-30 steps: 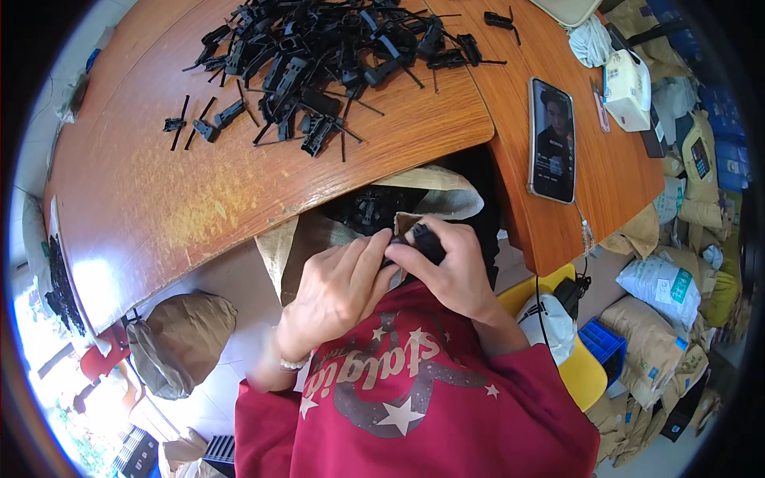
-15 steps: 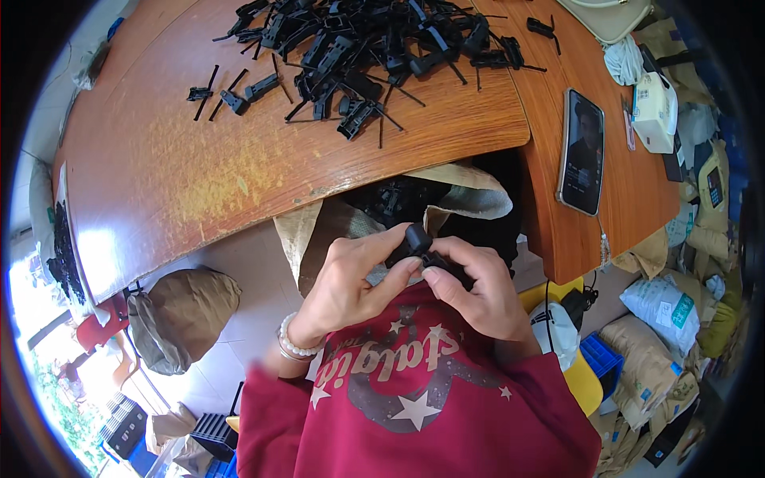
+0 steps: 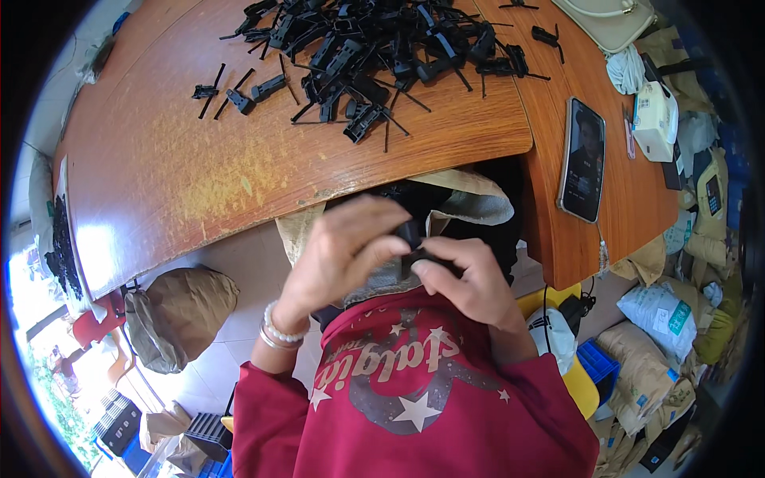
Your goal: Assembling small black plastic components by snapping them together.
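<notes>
Above my lap, my right hand (image 3: 470, 279) pinches a small black plastic part (image 3: 409, 233) between thumb and fingers; its far end sticks out toward the left. My left hand (image 3: 343, 248) is at that end, the thumb against or just beside the part and the other fingers raised and smeared by motion. Whether it grips the part I cannot tell. Beneath the hands, a woven sack (image 3: 470, 209) gapes open at the table edge, with dark things inside. On the wooden table (image 3: 199, 171) lies a large pile of similar black plastic parts (image 3: 351, 60) with thin rods.
A few black parts (image 3: 239, 101) lie left of the pile. At the right, a phone (image 3: 583, 159) rests near a white box (image 3: 655, 123) and a pale bag (image 3: 610, 24). Packed sacks (image 3: 637, 370) and a blue crate (image 3: 596, 366) stand on the floor beside a yellow chair (image 3: 586, 398).
My left hand has shifted slightly left, and its fingers have lifted off the black part. My right hand keeps hold, the part turned a little lower. The view has shifted slightly.
</notes>
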Action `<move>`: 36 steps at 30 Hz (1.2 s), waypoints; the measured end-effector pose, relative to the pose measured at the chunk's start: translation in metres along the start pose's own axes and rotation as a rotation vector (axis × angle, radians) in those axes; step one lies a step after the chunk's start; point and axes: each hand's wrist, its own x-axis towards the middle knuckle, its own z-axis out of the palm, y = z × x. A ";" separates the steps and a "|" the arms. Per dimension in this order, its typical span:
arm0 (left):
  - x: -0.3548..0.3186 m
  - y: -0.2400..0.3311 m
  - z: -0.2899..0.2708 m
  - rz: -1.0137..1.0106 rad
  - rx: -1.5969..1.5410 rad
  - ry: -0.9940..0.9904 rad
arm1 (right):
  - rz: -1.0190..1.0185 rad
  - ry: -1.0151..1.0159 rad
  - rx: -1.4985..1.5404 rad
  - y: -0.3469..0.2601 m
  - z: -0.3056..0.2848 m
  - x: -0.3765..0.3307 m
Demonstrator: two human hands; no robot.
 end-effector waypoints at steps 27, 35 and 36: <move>-0.020 -0.007 0.013 -0.507 -0.469 0.334 | 0.222 -0.038 0.992 0.041 0.015 0.065; -0.033 -0.005 0.000 -0.628 -1.177 0.082 | -0.111 -0.015 0.390 0.016 0.003 0.047; -0.033 0.002 -0.002 -0.686 -1.102 0.083 | -0.151 -0.076 0.371 0.012 -0.001 0.046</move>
